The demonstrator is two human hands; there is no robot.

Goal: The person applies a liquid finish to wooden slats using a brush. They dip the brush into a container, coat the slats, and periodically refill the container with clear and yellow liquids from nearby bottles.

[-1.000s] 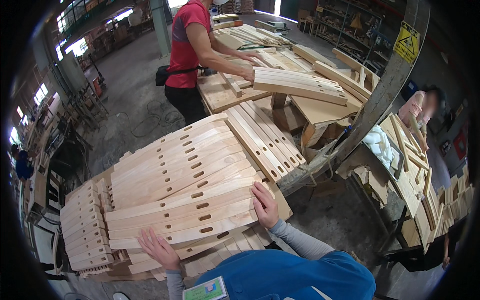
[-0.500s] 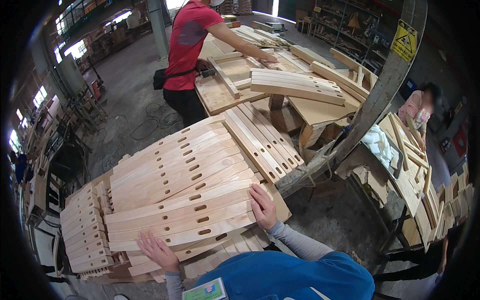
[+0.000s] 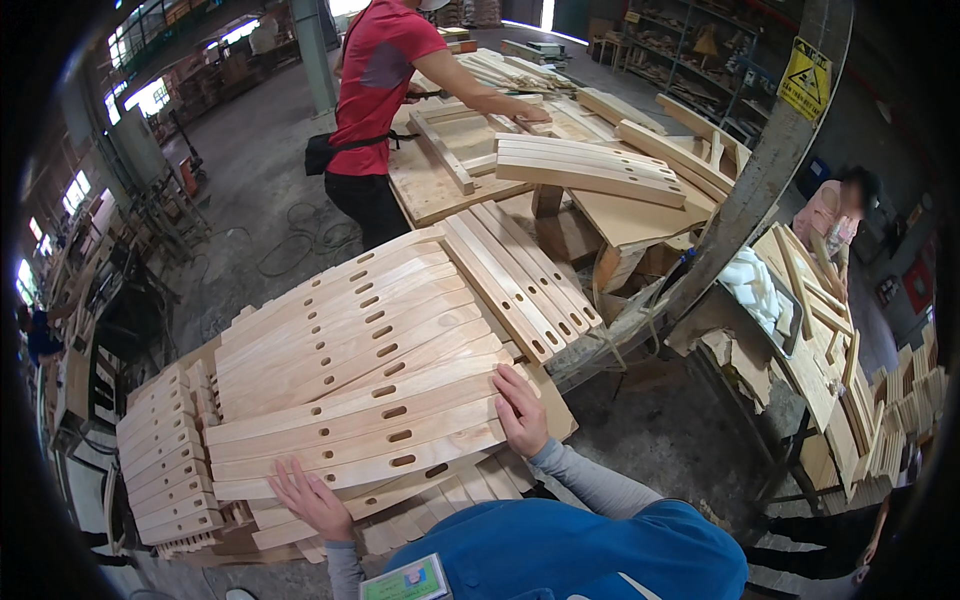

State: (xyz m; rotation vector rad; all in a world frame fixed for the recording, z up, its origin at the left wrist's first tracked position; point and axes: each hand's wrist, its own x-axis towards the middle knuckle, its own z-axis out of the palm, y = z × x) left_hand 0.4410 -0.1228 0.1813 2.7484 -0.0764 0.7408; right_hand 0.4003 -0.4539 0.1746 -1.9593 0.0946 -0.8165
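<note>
A stack of long, slightly curved pale wooden slats [image 3: 350,400] with slotted holes lies in front of me. My right hand [image 3: 520,410] rests flat against the right ends of the nearest slats, fingers spread. At the near left edge of the same layer my left hand [image 3: 312,497] lies palm down with fingers apart. Neither hand grips anything. Below the slats are more wooden pieces [image 3: 430,500], partly hidden by my blue top.
Shorter slotted slats [image 3: 520,285] lie crosswise at the stack's far right. A pile of short pieces [image 3: 165,450] stands on the left. A person in a red shirt [image 3: 375,110] works at a far table [image 3: 440,180]. Another person [image 3: 835,215] stands right, beyond a slanted post [image 3: 745,190].
Both my hands have stayed on the near slats, shifting only slightly. The person in red has drawn the arm a little nearer over the far table.
</note>
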